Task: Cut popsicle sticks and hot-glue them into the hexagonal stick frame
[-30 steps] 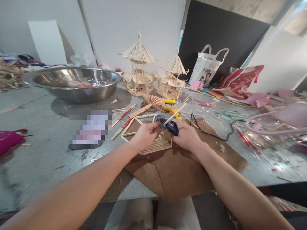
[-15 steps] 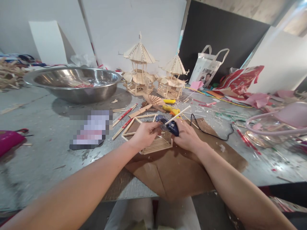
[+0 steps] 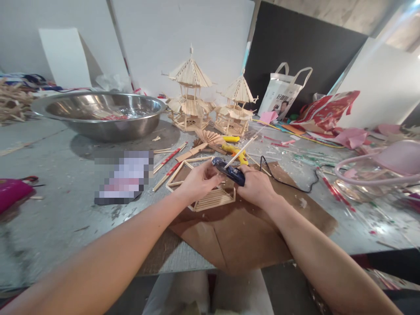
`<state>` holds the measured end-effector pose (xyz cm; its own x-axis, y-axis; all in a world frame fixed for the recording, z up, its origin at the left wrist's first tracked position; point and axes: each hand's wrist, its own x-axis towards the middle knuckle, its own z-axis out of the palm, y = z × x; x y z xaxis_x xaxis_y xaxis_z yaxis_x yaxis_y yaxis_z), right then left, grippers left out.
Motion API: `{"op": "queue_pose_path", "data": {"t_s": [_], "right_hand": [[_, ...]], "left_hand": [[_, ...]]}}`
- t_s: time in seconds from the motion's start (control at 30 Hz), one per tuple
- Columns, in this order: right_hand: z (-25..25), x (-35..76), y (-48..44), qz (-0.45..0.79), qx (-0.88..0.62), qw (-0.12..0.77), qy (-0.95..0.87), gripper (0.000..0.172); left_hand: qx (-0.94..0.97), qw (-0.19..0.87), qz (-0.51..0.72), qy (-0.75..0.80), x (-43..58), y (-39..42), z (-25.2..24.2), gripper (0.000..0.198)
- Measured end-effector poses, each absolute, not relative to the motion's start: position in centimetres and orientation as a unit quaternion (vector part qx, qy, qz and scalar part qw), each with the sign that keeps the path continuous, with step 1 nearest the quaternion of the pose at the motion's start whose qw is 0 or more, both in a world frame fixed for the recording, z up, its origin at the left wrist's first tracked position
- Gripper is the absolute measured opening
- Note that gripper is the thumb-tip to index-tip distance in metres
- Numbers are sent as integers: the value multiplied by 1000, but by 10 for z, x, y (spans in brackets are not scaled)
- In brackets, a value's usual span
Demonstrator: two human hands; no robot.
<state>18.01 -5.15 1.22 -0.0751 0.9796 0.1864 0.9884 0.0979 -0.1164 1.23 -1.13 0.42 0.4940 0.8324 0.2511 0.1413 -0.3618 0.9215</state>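
Note:
My right hand [image 3: 257, 186] is wrapped around a dark blue hand tool [image 3: 234, 175] that looks like a cutter. A thin wooden stick [image 3: 241, 151] slants up and away from the tool, its near end at the tool's top. My left hand [image 3: 201, 179] is beside the tool's far end, fingers curled and thumb drawn in. What lies between those fingers is hidden. Below both hands, a frame of glued wooden sticks [image 3: 213, 200], partly filled with a row of parallel sticks, lies on a brown board [image 3: 252, 236].
Behind stand two stick pagodas [image 3: 190, 109] [image 3: 234, 111], with a yellow glue gun [image 3: 241, 155] and a yellow cutter knife [image 3: 231, 138] before them. A steel basin [image 3: 108, 127] and a blurred-out phone [image 3: 124, 179] are left. A black cord [image 3: 288, 186] and pink basket [image 3: 377, 168] lie right.
My left hand has shifted slightly back and left from the tool. The stick's far end has dropped a little to the left. My right hand keeps its grip.

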Motion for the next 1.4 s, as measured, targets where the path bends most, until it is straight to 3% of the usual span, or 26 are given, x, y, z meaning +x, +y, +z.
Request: {"op": "queue_pose_path", "data": {"t_s": [0.1, 0.27, 0.63, 0.83, 1.0, 1.23, 1.4], "right_hand": [[13, 179, -52, -27, -668, 90, -738, 26], [15, 176, -53, -21, -662, 76, -746, 33], [16, 177, -55, -6, -651, 105, -752, 39], [20, 184, -56, 64, -624, 125, -769, 63], [15, 191, -50, 98, -637, 124, -755, 46], [8, 188, -44, 55, -674, 109, -728, 30], [11, 185, -46, 36, -704, 85, -704, 30]], "left_hand": [[721, 462, 396, 332, 11, -9, 6, 46], [754, 401, 388, 348, 10, -5, 4, 35], [765, 347, 412, 353, 9, -9, 10, 32], [763, 341, 414, 362, 8, -11, 14, 35], [741, 346, 431, 381, 3, -6, 14, 37], [734, 343, 424, 406, 2, 1, 9, 41], [723, 359, 421, 413, 4, 8, 2, 48]]}}
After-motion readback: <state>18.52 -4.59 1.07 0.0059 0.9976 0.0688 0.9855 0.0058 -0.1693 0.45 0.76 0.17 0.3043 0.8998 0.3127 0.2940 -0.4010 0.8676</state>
